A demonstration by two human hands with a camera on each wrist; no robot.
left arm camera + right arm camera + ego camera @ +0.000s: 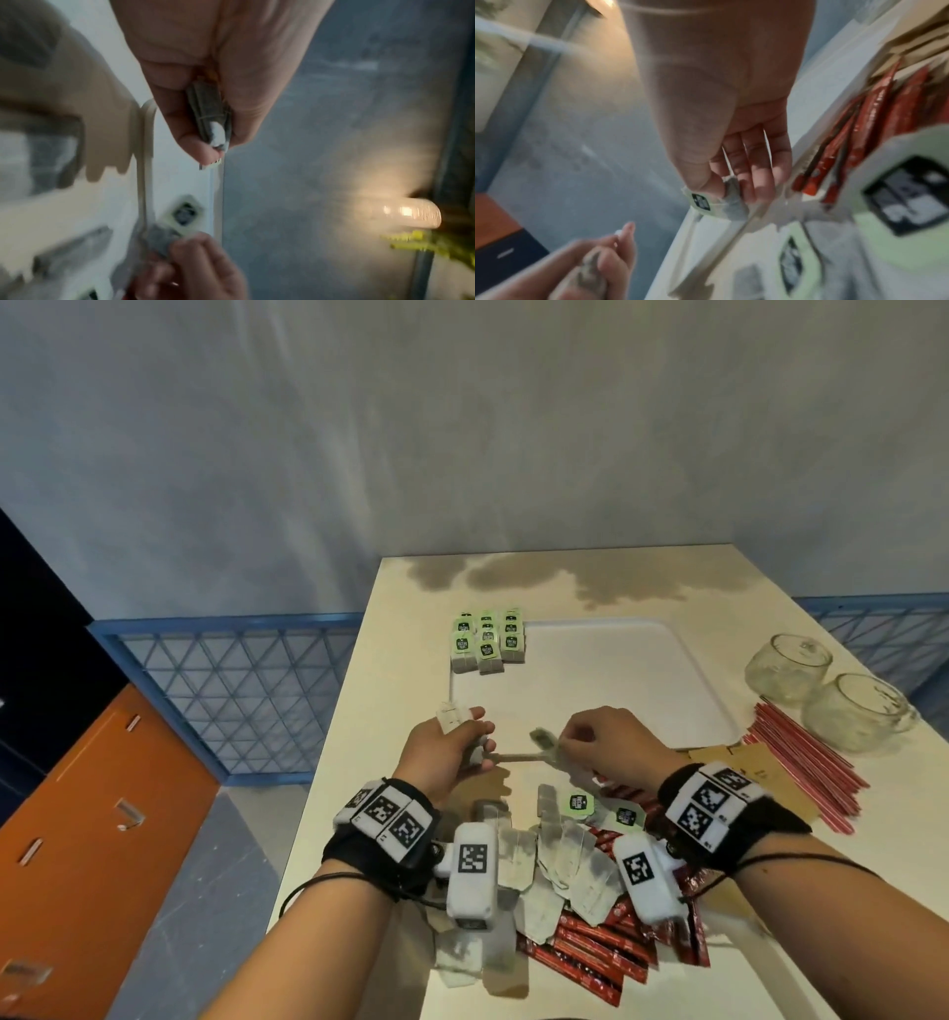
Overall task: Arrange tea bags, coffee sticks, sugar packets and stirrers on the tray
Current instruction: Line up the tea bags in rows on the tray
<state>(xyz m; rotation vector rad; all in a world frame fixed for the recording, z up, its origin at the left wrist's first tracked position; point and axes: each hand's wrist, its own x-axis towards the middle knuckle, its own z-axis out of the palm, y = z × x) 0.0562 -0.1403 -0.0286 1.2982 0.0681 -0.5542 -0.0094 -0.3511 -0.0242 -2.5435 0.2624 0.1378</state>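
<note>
Both hands work above the near edge of the white tray point(590, 670). The left hand point(449, 747) has its grip curled round a small bunch of tea bags point(208, 113), and the right hand point(611, 737) pinches a single tea bag point(547, 742) by its green tag end, with what looks like a string stretched between the two. The step in hand appears to be freeing or straightening one bag so it can join the neat rows point(488, 639) already laid at the tray's far left corner.

To do it well, I would keep the pull gentle — the paper is thin and likely tears at the tag — then lay the bag flat, tag up, in line with the rows.

Most of the tray is bare, so there is ample room to the right of the rows. The loose heap of tea bags point(554, 870) and red coffee sticks point(590, 952) crowds the near edge of the surface under the wrists. Red stirrers point(806, 762) and two glass jars point(821, 690) sit along the right edge, well apart from the hands.
</note>
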